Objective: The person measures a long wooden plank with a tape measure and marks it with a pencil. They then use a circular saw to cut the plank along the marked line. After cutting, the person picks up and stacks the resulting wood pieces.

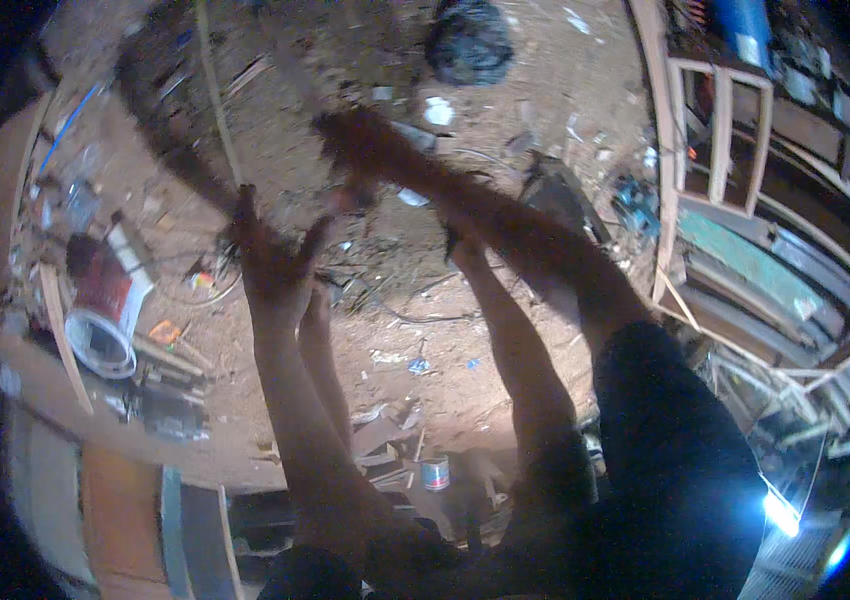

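The thin strip (218,100) looks like matt wood, the bucket (97,300) smooth plastic, the ground (425,390) rough earth.

Your left forearm (300,400) reaches up to your left hand (273,265), thumb parted from the fingers (246,208), its grip unclear. Your right forearm (525,235) slants across from the right, your right hand (363,145) shadowed and blurred.

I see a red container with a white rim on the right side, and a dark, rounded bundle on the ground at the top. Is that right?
Not quite: the head view shows the red container on the left side. The dark, rounded bundle is indeed at the top.
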`<state>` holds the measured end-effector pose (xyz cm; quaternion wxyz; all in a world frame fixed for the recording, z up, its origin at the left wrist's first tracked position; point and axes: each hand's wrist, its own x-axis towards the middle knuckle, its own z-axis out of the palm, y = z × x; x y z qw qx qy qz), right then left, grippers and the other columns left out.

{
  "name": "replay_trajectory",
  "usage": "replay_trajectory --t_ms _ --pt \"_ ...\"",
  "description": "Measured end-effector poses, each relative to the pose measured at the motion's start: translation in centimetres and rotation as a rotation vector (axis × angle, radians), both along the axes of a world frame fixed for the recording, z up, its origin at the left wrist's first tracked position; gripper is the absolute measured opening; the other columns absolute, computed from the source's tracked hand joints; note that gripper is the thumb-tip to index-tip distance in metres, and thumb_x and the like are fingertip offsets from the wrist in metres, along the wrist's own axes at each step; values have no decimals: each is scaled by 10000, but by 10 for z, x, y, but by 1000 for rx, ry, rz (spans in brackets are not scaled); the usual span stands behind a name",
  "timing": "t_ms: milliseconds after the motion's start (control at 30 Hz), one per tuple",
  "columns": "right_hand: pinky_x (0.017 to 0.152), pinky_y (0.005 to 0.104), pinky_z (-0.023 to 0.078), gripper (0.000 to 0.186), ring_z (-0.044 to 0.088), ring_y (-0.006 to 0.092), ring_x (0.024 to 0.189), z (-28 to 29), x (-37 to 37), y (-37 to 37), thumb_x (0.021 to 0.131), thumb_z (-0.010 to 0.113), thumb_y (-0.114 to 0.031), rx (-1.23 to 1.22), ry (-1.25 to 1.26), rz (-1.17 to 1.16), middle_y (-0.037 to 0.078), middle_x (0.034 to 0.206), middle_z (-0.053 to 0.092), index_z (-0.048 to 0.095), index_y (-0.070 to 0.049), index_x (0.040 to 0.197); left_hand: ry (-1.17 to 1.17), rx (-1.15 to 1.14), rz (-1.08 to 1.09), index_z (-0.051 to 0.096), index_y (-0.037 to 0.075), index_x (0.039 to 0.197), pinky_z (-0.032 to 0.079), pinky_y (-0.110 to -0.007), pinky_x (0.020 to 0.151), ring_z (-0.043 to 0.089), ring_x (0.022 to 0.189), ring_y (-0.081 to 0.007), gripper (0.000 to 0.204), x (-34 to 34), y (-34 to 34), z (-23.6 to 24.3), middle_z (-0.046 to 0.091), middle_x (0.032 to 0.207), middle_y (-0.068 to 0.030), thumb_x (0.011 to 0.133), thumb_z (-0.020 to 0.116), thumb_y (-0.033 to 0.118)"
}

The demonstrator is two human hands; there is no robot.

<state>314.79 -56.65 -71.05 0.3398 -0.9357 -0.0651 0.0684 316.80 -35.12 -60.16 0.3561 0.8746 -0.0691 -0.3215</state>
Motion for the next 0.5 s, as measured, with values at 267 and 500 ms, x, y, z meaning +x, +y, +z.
replay_trajectory --t_ms 267,500 --pt "881 382 549 301 678 246 1032 36 -254 -56 977 580 -194 172 440 -988 146 1178 694 641 -21 1216 308 80 -222 596 22 1042 487 -414 660 646 707 -266 344 -93 -35 -26 650 760 -139 922 661 337" --pt "775 425 503 376 633 311 884 71 -557 -122 854 746 -302 -543 793 -1082 173 945 667 680 -34 1109 480 223 -309 612 1 950 455 -450 689 624 749 -342 376 -127 -31 -7 632 766 -178 944 627 377"
